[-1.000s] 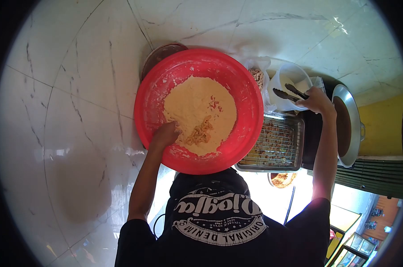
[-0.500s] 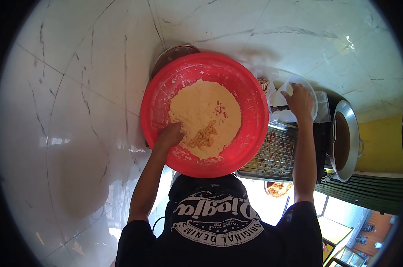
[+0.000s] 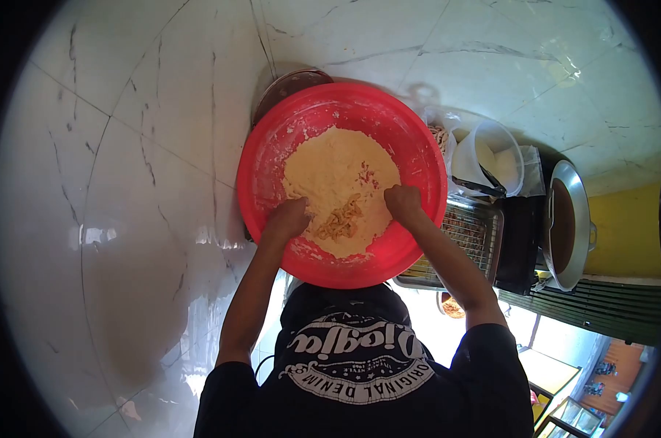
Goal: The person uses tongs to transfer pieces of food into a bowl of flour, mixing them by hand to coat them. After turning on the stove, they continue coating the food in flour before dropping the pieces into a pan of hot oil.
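Note:
A big red basin (image 3: 261,160) holds pale yellowish flour (image 3: 334,160). A small heap of coated, wet-looking pieces (image 3: 340,221) lies on the flour near the basin's closer side. On the left, my left hand (image 3: 290,217) is closed at the flour's edge, with its fingertips partly hidden. Across from it my right hand (image 3: 403,203) makes a fist over the flour's right side. Whatever either hand may hold cannot be made out. To the right of the basin stands a translucent plastic tub (image 3: 512,157) with pale contents and a black-handled utensil (image 3: 480,186) at its front.
A metal tray with a wire rack (image 3: 471,232) sits right of the basin, bearing small bits. Farther right is a large wok (image 3: 585,219) with brown liquid. Behind the basin a round metal rim (image 3: 283,89) leans near the marbled tile wall (image 3: 148,109).
My right hand has left the plastic tub and come over the basin, now closed above the flour. My left hand stays closed at the flour's left edge.

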`<move>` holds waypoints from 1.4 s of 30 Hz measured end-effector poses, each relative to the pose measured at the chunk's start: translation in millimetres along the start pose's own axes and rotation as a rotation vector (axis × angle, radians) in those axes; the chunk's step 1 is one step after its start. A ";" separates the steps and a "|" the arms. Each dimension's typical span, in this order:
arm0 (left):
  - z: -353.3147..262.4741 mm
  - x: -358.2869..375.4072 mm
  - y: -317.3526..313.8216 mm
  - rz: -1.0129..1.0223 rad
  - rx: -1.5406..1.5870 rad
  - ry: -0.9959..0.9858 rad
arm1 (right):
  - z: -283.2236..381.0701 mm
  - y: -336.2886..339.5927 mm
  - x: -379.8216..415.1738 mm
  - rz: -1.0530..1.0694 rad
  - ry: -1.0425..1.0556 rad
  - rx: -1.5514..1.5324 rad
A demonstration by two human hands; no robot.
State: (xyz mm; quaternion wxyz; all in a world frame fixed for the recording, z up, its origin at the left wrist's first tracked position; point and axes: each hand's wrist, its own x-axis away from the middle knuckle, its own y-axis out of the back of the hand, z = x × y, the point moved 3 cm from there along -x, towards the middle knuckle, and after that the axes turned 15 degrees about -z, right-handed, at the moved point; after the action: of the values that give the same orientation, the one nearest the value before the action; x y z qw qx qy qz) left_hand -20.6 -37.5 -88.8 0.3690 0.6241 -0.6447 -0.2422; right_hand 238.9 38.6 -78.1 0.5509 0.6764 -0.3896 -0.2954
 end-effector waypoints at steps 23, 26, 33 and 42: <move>-17.2 9.2 3.8 0.090 -0.002 -0.185 | 34.0 58.0 56.0 -0.079 -0.473 -0.633; -29.4 21.6 4.8 0.041 0.019 -0.223 | 4.4 93.3 70.8 -0.215 -0.514 -0.918; -105.1 70.2 -21.0 -0.021 -0.036 -0.215 | -224.3 162.1 177.1 -0.611 -0.819 -0.783; -165.5 93.5 -65.2 -0.457 0.014 0.053 | -481.3 138.9 326.5 -1.058 -0.993 -0.258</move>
State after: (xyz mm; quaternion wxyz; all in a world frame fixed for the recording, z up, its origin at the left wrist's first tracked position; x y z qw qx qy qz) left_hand 153.8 -111.7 -21.9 0.3171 0.7626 -0.4783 -0.2984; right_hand 780.2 -4.3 172.3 0.1686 0.4905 -0.1771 -0.8365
